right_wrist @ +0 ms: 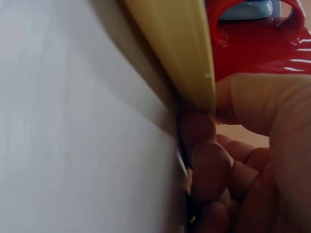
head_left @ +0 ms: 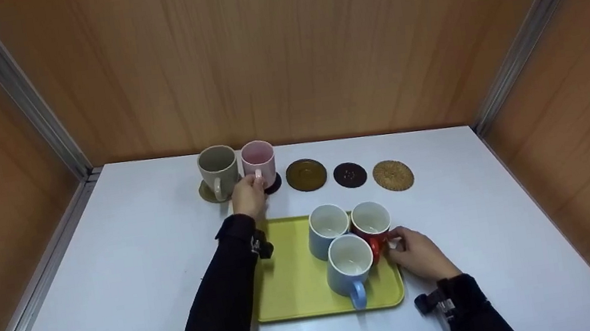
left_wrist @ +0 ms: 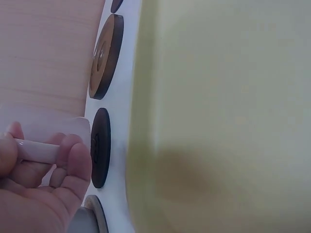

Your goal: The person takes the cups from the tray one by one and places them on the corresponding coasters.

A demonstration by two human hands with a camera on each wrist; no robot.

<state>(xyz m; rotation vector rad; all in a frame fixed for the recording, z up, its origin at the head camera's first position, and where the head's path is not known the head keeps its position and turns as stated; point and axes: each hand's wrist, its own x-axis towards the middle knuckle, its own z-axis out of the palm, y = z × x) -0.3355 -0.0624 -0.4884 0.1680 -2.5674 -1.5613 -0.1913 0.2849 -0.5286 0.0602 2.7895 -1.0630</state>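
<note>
Left hand (head_left: 248, 196) pinches the pink mug (head_left: 258, 161) handle at upper centre; right hand (head_left: 419, 255), fingers curled, grips the yellow tray (head_left: 288, 282) edge beside the red mug (head_left: 370, 223), which a jolt could topple.

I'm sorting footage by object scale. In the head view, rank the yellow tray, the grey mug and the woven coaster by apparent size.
1. Yellow tray, clearly largest.
2. Grey mug.
3. Woven coaster, somewhat smaller than the mug; both sit about equally far from the camera.
</note>
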